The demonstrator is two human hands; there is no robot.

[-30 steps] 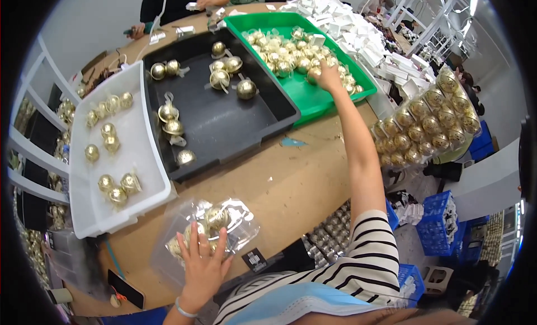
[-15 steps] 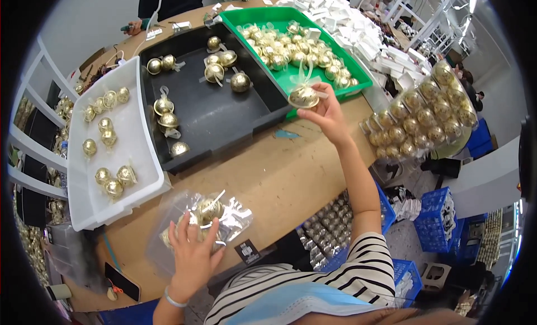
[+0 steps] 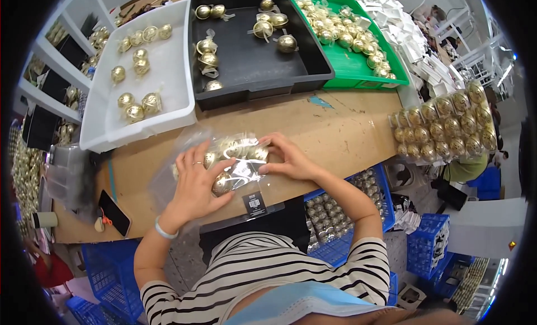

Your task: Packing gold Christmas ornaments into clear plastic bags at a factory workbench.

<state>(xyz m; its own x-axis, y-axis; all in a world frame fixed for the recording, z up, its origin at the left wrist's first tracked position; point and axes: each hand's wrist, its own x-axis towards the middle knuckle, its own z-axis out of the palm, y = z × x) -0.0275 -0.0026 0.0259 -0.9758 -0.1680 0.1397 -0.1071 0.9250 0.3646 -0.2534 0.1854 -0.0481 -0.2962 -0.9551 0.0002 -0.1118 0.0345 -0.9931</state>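
Note:
A clear plastic bag [image 3: 246, 176] with several gold baubles [image 3: 222, 183] inside lies near the table's front edge, a black printed label [image 3: 255, 204] at its lower corner. My left hand [image 3: 198, 185] rests on the bag's left part, fingers spread and flat over the plastic. At the bag's right side, my right hand [image 3: 291, 160] has thumb and fingers curled round another gold bauble [image 3: 258, 152]. Glare on the film hides whether this bauble lies fully inside the bag.
Behind the bag stand a white tray [image 3: 187, 90], a black tray [image 3: 263, 87] and a green tray [image 3: 358, 81], each with gold baubles. A stacked pack of baubles [image 3: 444, 123] sits at right. A phone [image 3: 116, 213] lies at left; a blue crate [image 3: 386, 204] stands below the table.
My right hand has come down from near the green tray to the bag, bringing a bauble. My left hand stays on the bag. The view has shifted, so the trays appear higher.

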